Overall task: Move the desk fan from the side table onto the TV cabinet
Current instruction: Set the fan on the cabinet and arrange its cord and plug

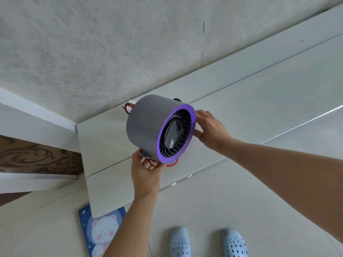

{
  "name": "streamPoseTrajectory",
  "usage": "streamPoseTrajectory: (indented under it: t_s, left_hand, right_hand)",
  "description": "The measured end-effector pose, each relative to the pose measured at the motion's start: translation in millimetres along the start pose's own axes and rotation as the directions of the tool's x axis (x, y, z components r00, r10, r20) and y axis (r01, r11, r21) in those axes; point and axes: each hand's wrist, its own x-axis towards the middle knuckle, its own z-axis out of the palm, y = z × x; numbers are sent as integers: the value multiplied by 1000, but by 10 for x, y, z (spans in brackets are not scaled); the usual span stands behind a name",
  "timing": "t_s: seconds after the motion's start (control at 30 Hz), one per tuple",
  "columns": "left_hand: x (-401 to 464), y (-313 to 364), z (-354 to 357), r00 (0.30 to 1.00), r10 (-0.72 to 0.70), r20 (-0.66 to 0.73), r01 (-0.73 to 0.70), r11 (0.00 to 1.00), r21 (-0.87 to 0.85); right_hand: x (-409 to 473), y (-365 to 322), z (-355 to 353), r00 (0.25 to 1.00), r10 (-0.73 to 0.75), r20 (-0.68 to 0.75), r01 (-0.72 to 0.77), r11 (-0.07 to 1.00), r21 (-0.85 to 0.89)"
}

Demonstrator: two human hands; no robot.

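The desk fan is a grey drum with a purple front ring, a dark grille and red wire parts at its base. It sits tilted over the left end of the white TV cabinet top, next to the wall. My left hand grips the fan's lower mount and red wire from below. My right hand holds the purple ring's right edge. I cannot tell whether the fan rests on the cabinet or hangs just above it.
A textured pale wall runs behind the cabinet. A blue picture with a cartoon bear leans below the cabinet's near left corner. My feet in light blue clogs stand on pale floor tiles. Brown patterned flooring shows at the left.
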Motion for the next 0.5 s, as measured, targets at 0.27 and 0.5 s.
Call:
streamPoseTrajectory:
  t_s: [0.27, 0.5]
  left_hand:
    - [-18, 12, -108, 987, -32, 156, 32, 999, 3]
    - [-4, 240, -501, 943, 66, 327, -101, 991, 92]
  right_hand:
    - [-521, -167, 316, 978, 154, -140, -149, 988, 50]
    - [-975, -718, 899, 899, 396, -184, -333, 895, 298]
